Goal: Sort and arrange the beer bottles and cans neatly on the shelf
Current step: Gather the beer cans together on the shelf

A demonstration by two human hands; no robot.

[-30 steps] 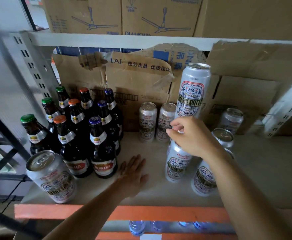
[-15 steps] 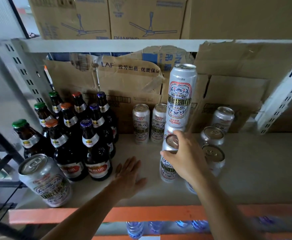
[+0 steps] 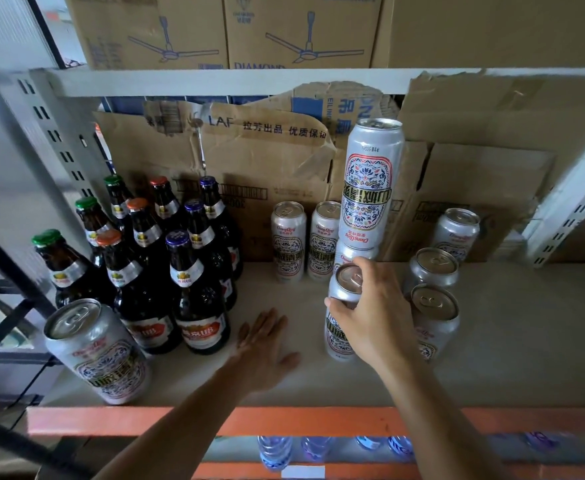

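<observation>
My right hand (image 3: 376, 317) grips the upper part of a silver beer can (image 3: 339, 336) standing mid-shelf. Just behind it an upside-down can (image 3: 369, 183) is stacked on another can (image 3: 348, 256). Two cans (image 3: 288, 241) (image 3: 323, 241) stand side by side at the back, and three more (image 3: 455, 233) (image 3: 431, 270) (image 3: 435, 318) line up to the right of my hand. One can (image 3: 98, 351) sits at the front left corner. Several dark beer bottles (image 3: 195, 289) with green, orange and blue caps stand grouped on the left. My left hand (image 3: 267, 344) rests flat, fingers spread, on the shelf board (image 3: 526, 341).
Torn cardboard sheets (image 3: 249, 161) line the back of the shelf. Boxes (image 3: 228, 29) fill the shelf above. An orange beam (image 3: 215, 420) edges the front, with water bottles (image 3: 275, 452) below. Slotted grey uprights (image 3: 59, 140) (image 3: 575, 202) flank both sides.
My right hand came down from the base of the stacked upside-down can and took hold of the can in front of it. The left hand stayed flat on the shelf.
</observation>
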